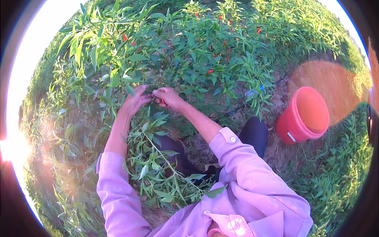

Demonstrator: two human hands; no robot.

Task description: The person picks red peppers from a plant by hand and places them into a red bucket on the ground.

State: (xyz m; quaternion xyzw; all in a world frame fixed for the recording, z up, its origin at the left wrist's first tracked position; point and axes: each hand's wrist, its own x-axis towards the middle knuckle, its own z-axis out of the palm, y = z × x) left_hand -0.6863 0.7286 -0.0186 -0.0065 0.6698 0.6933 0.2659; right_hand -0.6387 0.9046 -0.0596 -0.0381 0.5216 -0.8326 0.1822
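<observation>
My left hand (133,102) reaches into a chili pepper plant (118,71), its thumb and fingers apart among the leaves, with no held thing visible. Close to its fingertips, my right hand (168,98) is curled, and a bit of a red chili pepper (162,101) shows between its fingers. Exactly what the right fingertips touch is hard to see. Several red chili peppers hang in the foliage ahead, one red pepper (210,71) just beyond my right hand and another red pepper (124,37) higher up to the left.
To my right, a red plastic bucket (285,124) stands tilted on the soil. A leafy branch (161,154) crosses in front of my torso, between my forearms. Some clear and blue plastic (251,93) is caught among leaves near my right knee (255,134). Strong sun glare comes from the left.
</observation>
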